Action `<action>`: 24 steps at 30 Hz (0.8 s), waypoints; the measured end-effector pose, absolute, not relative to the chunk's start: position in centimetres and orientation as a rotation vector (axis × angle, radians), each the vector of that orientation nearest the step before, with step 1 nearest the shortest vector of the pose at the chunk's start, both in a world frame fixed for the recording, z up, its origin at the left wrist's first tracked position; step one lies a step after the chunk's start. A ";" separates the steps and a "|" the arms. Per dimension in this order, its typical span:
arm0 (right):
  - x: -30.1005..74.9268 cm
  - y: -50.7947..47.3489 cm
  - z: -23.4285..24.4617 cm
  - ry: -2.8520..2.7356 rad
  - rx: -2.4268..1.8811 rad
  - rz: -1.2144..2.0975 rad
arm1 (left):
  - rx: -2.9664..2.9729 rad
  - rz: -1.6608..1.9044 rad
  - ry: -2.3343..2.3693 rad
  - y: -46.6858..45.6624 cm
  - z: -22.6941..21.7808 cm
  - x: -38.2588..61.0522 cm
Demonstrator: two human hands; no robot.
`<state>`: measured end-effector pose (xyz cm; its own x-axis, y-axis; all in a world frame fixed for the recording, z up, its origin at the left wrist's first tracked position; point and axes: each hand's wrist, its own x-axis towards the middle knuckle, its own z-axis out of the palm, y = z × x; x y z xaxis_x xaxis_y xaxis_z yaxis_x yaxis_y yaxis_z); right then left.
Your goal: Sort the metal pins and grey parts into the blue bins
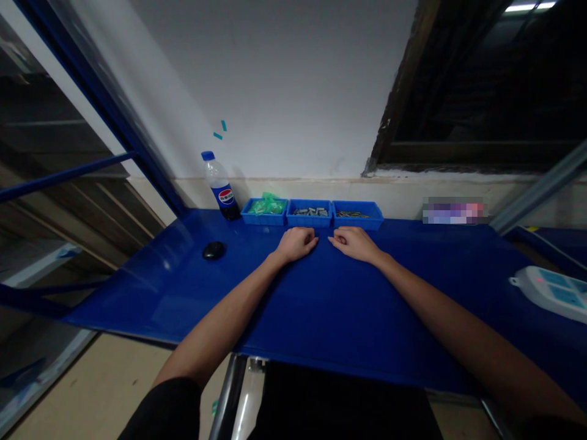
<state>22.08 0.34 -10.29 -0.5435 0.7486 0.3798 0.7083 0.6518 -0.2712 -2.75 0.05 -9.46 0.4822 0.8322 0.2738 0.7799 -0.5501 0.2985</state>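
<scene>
Blue table [339,305], row of three trays at the back, both my hands curled in front of them.
Left tray [243,212]: green plastic bag [266,205]; middle tray [309,222]: short metal pieces [312,212]; right tray [367,224]: thin metal pieces [352,214]. Bottle [223,189] upright just beside the left tray. My left hand [297,244], loose fist, just before the middle tray; my right hand [353,243], fingers folded, thumb side inward, before the right tray. Hands near, apart. Can't tell if either palm hides something or if knuckles touch trays. Black mouse [213,250] left, well apart.
</scene>
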 end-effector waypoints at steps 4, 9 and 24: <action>22.0 0.3 -10.2 -2.398 -1.148 0.127 | 2.582 0.597 1.409 0.1 -9.5 -2.8; 22.0 0.4 -10.3 -2.401 -1.146 0.123 | 2.581 0.598 1.398 0.1 -9.4 -2.8; 21.9 0.3 -10.2 -2.393 -1.173 0.124 | 2.573 0.661 1.317 0.1 -9.9 -3.4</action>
<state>21.93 0.25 -10.22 -0.5247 0.7663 0.3706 0.7238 0.6308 -0.2795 -3.38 0.13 -9.94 0.5099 0.8041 0.3057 0.7259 -0.5928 0.3487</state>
